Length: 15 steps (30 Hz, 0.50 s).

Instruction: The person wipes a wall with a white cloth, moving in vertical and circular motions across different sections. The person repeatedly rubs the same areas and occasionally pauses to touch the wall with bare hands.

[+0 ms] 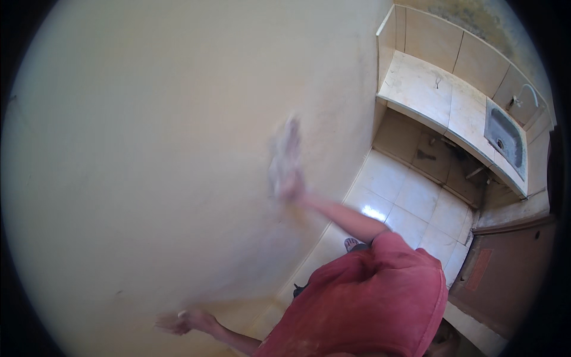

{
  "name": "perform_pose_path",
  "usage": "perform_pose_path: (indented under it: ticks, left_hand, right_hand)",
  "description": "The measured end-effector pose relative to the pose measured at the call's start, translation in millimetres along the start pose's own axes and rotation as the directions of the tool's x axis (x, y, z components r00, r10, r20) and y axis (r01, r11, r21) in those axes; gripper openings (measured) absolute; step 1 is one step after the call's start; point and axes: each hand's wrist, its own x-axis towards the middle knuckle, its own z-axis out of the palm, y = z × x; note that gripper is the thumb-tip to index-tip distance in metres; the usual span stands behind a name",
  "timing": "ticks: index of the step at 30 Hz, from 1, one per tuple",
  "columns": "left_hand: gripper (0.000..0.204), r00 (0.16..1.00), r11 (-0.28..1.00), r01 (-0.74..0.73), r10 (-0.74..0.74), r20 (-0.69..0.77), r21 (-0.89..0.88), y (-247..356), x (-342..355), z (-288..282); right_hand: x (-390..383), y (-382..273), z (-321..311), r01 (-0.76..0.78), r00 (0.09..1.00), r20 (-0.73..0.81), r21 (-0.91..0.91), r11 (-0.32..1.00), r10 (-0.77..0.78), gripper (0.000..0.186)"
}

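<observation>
Whitish pad [276, 169], blurred, sits at the right hand [291, 185] against the wall [148, 149], presumably flat for even contact; finger closure cannot be determined. Left hand [189, 322], fingers extended, is placed farther left, possibly for bracing.

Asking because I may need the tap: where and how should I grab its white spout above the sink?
Probably by the curved top of the white spout, coming from the front, over the sink: its arch seems to stand out from the tiled wall behind.
</observation>
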Motion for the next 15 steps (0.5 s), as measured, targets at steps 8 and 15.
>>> perform_pose_path:
  ticks: [8,15]
  left_hand:
    - [0.060,0.958,0.993,0.109,-0.118,-0.261,-0.047,-124.8,11.4,23.4]
    - [0.059,0.820,0.901,0.429,-0.360,-0.446,0.060,-233.6,-0.8,137.0]
  right_hand:
    - [194.8,108.4,-73.2,-0.255,0.931,-0.251,0.080,0.964,0.267,0.070]
    - [-107.8,-111.5,31.7,-0.096,0.995,0.018,0.066,0.993,0.095,0.072]
